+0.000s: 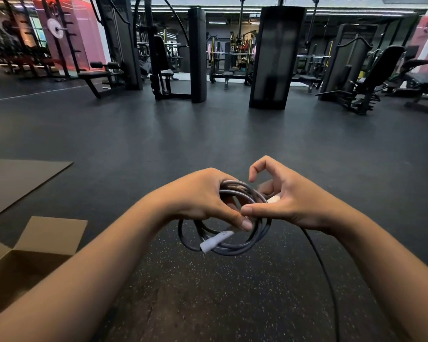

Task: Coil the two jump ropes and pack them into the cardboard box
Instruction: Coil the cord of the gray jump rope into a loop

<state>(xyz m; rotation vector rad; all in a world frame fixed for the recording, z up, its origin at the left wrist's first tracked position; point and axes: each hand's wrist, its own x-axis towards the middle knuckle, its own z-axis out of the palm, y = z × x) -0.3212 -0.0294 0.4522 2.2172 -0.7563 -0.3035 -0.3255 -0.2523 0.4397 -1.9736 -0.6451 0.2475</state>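
Floor: I see dark rubber flooring (208, 134) running the depth of the room; close to me it is speckled with pale flecks; farther off it looks smooth and dull with a faint sheen
Room: a gym; black weight machines (178, 55) and padded seats stand along the far side; a barbell rack (232, 55) shows behind them; pink-lit panels at both edges; strip lights overhead
Cardboard box: the cardboard box (55, 235) sits open on the floor at my lower left, flaps raised; a flat cardboard sheet (17, 183) lies just beyond it
Jump rope: one grey jump rope (232, 248) hangs coiled in loops between both hands, above the floor; a white handle (216, 241) lies across the coil; a loose strand (324, 272) trails down to my right
Left hand: my left hand (203, 196) is closed around the top of the coil, thumb pressed over the loops
Right hand: my right hand (284, 196) pinches the coil with thumb and lower fingers; index finger is curled up free; a second white end shows in its grip
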